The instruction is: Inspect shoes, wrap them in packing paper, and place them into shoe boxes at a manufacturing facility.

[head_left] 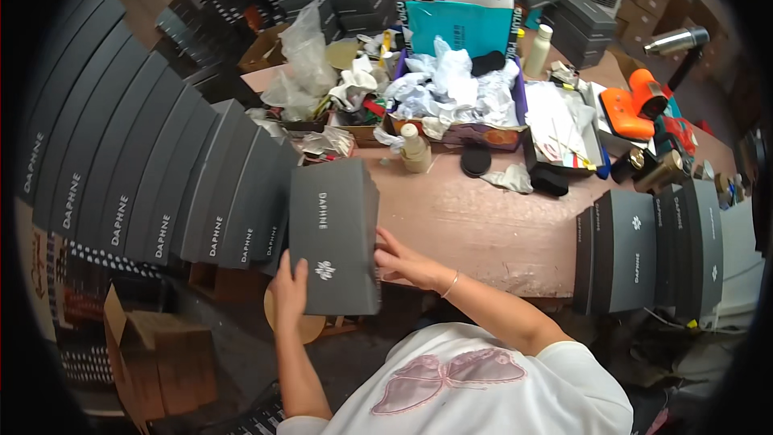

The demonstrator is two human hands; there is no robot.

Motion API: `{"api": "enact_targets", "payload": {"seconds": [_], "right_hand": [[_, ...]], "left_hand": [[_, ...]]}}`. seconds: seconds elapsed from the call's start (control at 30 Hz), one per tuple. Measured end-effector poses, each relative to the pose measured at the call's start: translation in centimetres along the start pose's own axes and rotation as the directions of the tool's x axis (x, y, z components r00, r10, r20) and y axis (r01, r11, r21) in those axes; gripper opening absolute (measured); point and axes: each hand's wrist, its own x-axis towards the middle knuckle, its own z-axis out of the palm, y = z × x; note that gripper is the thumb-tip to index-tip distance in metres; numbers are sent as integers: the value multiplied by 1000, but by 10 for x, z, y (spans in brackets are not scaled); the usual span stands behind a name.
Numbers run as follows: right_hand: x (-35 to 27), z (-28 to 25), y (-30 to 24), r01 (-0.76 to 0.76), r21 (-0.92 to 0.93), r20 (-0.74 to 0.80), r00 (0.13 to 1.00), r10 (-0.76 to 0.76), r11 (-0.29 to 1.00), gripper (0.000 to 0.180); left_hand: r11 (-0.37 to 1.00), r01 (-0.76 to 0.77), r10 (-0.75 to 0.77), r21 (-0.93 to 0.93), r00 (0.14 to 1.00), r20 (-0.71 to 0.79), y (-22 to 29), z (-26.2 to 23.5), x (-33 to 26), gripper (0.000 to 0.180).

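I hold a dark grey shoe box (334, 229) with a small white flower mark upright at the near edge of the pinkish worktable (483, 225). My left hand (288, 288) grips its lower left corner. My right hand (405, 262) presses against its right side. To the left of the box runs a long curved row of matching grey boxes (153, 177), standing side by side. The held box sits at the right end of that row.
A purple-sided carton full of crumpled white paper (463, 97) sits mid-table, with a small bottle (415, 149), a black lid (475, 161) and clear bags (302, 60) near it. An orange tool (636, 109) lies at right. More grey boxes (644, 246) stand at the right edge. A cardboard carton (157, 358) is on the floor.
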Motion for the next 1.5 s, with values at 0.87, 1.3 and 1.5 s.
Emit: {"api": "enact_targets", "payload": {"seconds": [0.87,1.3,1.5], "right_hand": [[-149,-132,54,-403,-886,-458,690,-561,228,72],[-161,-228,91,-209,-958,-281,822,-495,197,19],[-145,-222,35,-152,-981,-74,867,-493,-119,19]], "left_hand": [[898,-220,247,-382,969,23,91,178,14,32],[654,-425,732,-626,145,666,118,331,-109,27],[627,-434,776,-646,277,567,113,324,-117,24]]}}
